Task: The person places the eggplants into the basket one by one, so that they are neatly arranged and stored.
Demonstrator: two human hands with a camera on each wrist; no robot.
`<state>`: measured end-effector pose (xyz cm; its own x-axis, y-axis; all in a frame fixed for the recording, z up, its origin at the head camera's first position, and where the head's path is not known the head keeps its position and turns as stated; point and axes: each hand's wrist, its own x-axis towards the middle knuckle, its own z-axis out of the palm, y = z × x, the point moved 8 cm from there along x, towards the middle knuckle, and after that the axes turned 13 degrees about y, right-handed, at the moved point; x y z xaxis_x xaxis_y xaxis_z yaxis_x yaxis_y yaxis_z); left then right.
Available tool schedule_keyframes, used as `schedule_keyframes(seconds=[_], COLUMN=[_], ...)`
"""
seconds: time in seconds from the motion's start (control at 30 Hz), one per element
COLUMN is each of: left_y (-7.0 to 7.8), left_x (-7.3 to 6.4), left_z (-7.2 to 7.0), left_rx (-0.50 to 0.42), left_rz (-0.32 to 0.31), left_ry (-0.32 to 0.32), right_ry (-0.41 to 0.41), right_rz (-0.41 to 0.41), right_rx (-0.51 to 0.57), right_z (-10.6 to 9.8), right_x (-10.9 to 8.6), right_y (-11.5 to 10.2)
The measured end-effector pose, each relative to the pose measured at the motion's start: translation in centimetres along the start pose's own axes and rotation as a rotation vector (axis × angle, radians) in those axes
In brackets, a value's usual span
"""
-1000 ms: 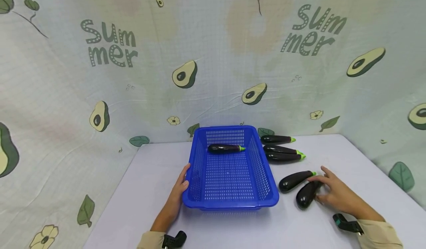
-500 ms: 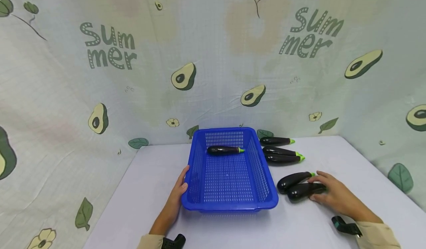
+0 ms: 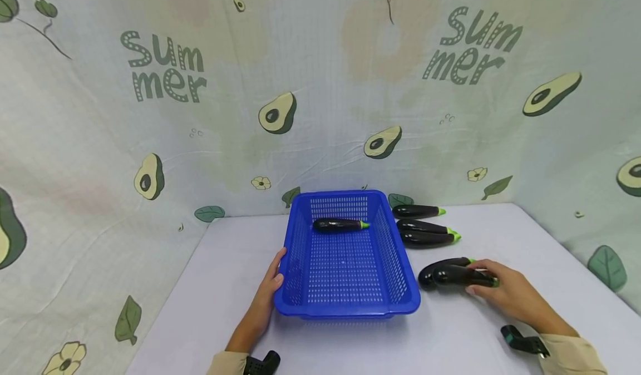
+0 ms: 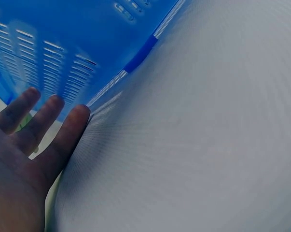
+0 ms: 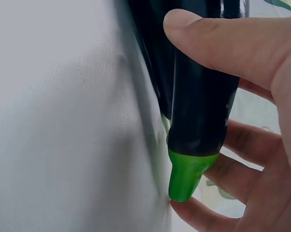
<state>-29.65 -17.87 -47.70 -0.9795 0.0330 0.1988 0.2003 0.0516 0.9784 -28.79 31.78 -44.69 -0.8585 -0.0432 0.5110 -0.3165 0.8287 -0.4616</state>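
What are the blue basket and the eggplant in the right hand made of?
The blue basket looks like shiny molded plastic, with neat rows of slots. The eggplant in the right hand is smooth and glossy; its bright, even green tip hints at plastic, but it might be real.

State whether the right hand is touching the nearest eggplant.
Touching. The right wrist view shows it: the right hand's thumb lies across the eggplant's dark body, with fingers along the other side.

Basket (image 3: 345, 277) is placed on counter (image 3: 350, 347); one eggplant (image 3: 336, 225) is contained toward 12 o'clock. Outside, three eggplants (image 3: 425, 238) are noted at 2 o'clock, two eggplants (image 3: 454, 275) at 3.
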Motion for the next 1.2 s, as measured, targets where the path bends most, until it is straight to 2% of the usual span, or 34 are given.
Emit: schedule_keyframes(seconds=[0.2,0.47,0.77,1.0,1.2], left_y=[0.26,0.18,0.08,0.03,0.11], left_x=[0.08,0.02,-0.02,-0.13,-0.14], left_z=[0.05,0.14,0.07,-0.03,-0.04], left_rx=[-0.022,-0.012,-0.011,0.014,0.008], left_rz=[0.006,0.001,0.004,-0.013,-0.007], left_ry=[-0.005,-0.009,-0.01,0.006,0.007], right_ry=[0.022,-0.025,0.048,0.046,0.08], right_rz=[0.031,0.155,0.151,0.163,0.141], right_rx=[-0.012,0.004,0.023,0.024,0.035], right_z=[-0.31,0.41,-0.08,-0.14,-0.34], right_x=[0.23,0.27,0.36,0.27,0.4], right_y=[-0.23,0.09,-0.41,-0.39,-0.47])
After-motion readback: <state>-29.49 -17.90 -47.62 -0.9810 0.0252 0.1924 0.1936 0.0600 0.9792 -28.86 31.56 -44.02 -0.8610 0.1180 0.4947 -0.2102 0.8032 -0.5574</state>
